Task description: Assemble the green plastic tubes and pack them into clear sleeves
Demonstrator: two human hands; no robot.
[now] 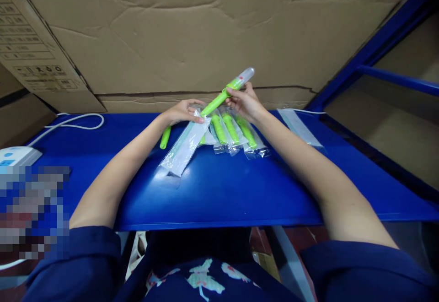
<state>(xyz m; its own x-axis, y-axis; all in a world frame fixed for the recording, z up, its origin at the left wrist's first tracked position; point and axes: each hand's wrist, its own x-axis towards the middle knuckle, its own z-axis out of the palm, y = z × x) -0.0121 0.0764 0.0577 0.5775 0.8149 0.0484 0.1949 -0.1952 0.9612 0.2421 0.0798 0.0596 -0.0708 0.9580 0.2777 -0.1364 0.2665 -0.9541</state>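
My right hand (244, 103) is closed on a long green stick with a clear cap (226, 92), held tilted above the blue table (222, 192). Its lower end points towards my left hand (183, 111). My left hand pinches the top of a clear plastic sleeve (183, 148) that lies slanting on the table. Under my right hand lie several green sticks in clear bags (236, 132). One bare green stick (165, 138) lies beside my left wrist.
A flat clear packet (298, 127) lies at the right back of the table. A white device (17, 155) with a white cable (77, 121) sits at the left. Cardboard sheets (206, 32) stand behind the table; a blue metal frame (380, 50) runs along the right.
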